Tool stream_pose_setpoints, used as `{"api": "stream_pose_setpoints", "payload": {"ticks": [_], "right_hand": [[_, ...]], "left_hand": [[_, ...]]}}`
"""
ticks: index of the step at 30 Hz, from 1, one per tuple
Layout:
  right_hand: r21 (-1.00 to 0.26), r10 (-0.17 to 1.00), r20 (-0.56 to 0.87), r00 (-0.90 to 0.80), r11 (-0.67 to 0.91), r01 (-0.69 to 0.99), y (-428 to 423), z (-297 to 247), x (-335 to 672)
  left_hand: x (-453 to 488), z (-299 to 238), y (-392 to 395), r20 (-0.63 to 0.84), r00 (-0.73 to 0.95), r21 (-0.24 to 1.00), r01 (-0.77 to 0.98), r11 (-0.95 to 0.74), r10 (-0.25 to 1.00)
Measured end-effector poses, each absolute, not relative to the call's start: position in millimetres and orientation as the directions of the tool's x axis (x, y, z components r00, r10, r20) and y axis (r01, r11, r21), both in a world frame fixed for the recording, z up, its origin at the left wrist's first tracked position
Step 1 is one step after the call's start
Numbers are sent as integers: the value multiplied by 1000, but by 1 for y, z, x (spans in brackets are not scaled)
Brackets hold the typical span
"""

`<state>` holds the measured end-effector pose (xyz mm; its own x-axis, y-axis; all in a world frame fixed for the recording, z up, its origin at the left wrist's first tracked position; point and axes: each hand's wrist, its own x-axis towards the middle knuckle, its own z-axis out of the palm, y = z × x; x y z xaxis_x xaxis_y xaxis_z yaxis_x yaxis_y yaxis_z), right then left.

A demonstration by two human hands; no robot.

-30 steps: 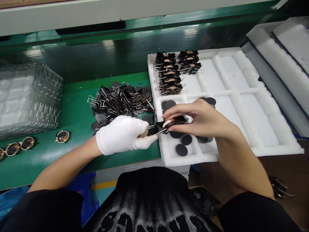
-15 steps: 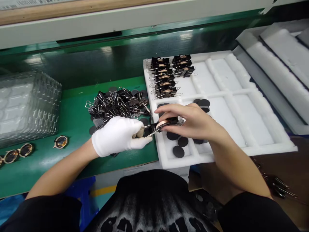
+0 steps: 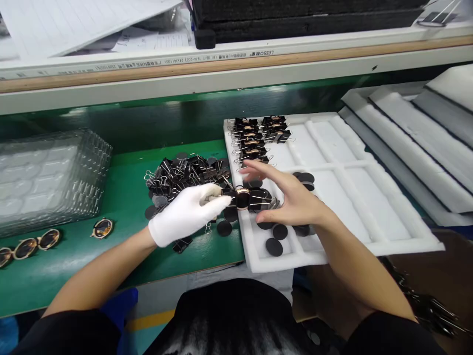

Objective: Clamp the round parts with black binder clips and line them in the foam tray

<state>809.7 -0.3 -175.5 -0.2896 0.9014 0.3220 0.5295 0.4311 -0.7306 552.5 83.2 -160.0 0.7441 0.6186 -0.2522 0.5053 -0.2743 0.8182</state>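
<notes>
My gloved left hand [image 3: 186,212] pinches a black binder clip [image 3: 229,198] at the side of a round gold-rimmed eyeglass piece [image 3: 243,199]. Another black binder clip [image 3: 258,199] grips the opposite side of that piece. Around it, my bare right hand [image 3: 297,199] is open, thumb and fingers spread, with nothing plainly held. Beneath both hands lies the near left part of a white foam tray [image 3: 254,264], with loose black discs [image 3: 274,247] in it. Several clipped round pieces [image 3: 252,140] stand in rows in the tray's far left compartments.
A heap of black binder clips [image 3: 177,175] and dark discs lies left of the tray. Further left are gold-rimmed round pieces [image 3: 102,228] and stacked clear plastic trays [image 3: 51,182]. More foam trays [image 3: 417,148] lean at the right. A shelf edge [image 3: 148,91] crosses the back.
My right hand has let go of the clipped piece, its fingers now spread apart. My left hand has turned the piece so its round face shows. The camera view has tilted up.
</notes>
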Motion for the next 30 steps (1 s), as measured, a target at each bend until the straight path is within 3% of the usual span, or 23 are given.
{"api": "stream_pose_setpoints", "payload": {"ticks": [3,6,9,16,30], "right_hand": [[-848,964,93,-249,208,487,0,-174,800],[-870,972,6,-236,121,478,1,-169,795],[-864,985,45,-167,122,488,8,-161,818],[-756,955,203,218,12,655,55,-173,937],[-688,917,318,240,48,724,83,-231,965]], "left_hand": [[552,-161,83,-229,757,789,513,-338,612],[551,-159,83,-202,790,762,498,-414,579],[547,-152,82,-159,795,741,488,-461,586],[542,-140,86,-122,781,691,510,-512,613],[543,-141,90,-191,820,626,525,-577,539]]}}
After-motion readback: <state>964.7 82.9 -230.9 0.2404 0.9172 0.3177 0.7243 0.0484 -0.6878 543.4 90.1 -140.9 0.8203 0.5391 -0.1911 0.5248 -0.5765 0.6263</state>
